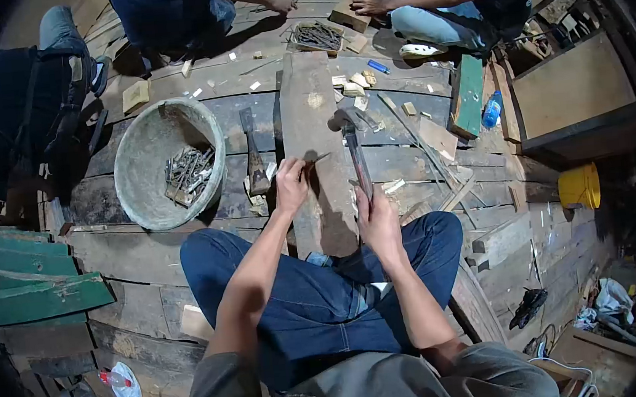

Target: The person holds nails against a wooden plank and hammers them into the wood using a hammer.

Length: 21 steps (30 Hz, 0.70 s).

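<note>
My right hand (379,219) is closed round the handle of a claw hammer (353,145), its head pointing away from me over the edge of a wide wooden plank (306,77). Between the pinched fingers of my left hand (291,182) is a thin nail (319,158), held sideways above the plank. The plank lies lengthwise in front of my crossed legs. To the left of it rests a chisel-like tool (254,155) with a wide blade. Farther left stands a grey bucket (130,167) with a heap of metal pieces (191,172) inside.
A box of nails (318,36) sits at the plank's far end. Wood scraps (357,84), a blue lighter (378,66) and a green-sided block (467,96) lie to the right. A yellow bucket (579,187) stands farther right. Several people sit opposite; one person's hand (368,4) holds a wooden block.
</note>
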### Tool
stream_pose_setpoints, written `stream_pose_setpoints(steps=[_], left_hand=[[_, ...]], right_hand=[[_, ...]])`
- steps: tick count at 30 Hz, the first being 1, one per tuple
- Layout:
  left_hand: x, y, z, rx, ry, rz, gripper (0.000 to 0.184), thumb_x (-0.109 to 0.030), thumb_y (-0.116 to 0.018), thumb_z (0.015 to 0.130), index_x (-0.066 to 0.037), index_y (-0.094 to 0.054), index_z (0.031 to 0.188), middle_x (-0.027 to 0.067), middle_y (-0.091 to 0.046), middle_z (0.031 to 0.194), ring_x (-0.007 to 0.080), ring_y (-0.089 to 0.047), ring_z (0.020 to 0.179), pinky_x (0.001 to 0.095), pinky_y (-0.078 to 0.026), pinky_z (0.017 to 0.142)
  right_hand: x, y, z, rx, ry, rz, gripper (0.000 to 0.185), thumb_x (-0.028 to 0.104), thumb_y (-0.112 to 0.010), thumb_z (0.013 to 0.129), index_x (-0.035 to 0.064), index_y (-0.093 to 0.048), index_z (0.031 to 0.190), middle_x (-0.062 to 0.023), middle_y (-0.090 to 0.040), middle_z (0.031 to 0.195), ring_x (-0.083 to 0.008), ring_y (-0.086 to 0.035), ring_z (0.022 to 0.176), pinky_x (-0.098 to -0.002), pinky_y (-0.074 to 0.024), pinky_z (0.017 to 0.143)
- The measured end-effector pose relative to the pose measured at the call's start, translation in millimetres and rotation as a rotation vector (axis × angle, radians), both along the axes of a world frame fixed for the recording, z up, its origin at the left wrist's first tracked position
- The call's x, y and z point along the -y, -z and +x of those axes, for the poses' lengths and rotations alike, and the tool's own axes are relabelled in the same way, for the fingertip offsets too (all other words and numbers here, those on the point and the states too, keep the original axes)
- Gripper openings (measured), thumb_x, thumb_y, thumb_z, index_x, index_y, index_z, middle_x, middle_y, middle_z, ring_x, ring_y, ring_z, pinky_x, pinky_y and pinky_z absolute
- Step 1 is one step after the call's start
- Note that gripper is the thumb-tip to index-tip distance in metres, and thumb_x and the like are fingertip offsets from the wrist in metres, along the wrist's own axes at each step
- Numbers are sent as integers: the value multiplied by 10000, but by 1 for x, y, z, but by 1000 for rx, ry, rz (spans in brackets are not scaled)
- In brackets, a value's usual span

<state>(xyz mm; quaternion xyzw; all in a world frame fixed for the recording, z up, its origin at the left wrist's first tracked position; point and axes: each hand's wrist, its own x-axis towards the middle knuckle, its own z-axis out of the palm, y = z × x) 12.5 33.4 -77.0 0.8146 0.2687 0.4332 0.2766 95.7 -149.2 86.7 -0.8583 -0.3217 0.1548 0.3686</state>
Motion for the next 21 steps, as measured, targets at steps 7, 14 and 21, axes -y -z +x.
stream_pose_setpoints(steps=[7,14,21], left_hand=[[3,-12,4,11,16,-63,90,45,-652,792,39,-665,882,194,-624,850,389,-601,831,448,-488,737],[8,-10,1,-2,-2,1,166,70,-643,720,69,-636,886,227,-631,930,427,-589,893,469,-486,779],[10,-6,0,-8,37,-26,259,71,-654,688,75,-645,948,235,-636,989,436,-594,930,465,-485,819]], right_hand=[[15,37,3,70,-88,-228,288,238,-575,971,-50,-591,968,-307,-614,708,-499,-632,715,-564,-480,636],[7,-4,2,61,-69,-10,236,189,-570,984,-46,-577,981,-297,-605,698,-496,-617,691,-534,-463,600],[3,28,0,132,-136,-158,291,274,-553,992,-9,-586,1055,-307,-614,676,-507,-637,686,-559,-483,568]])
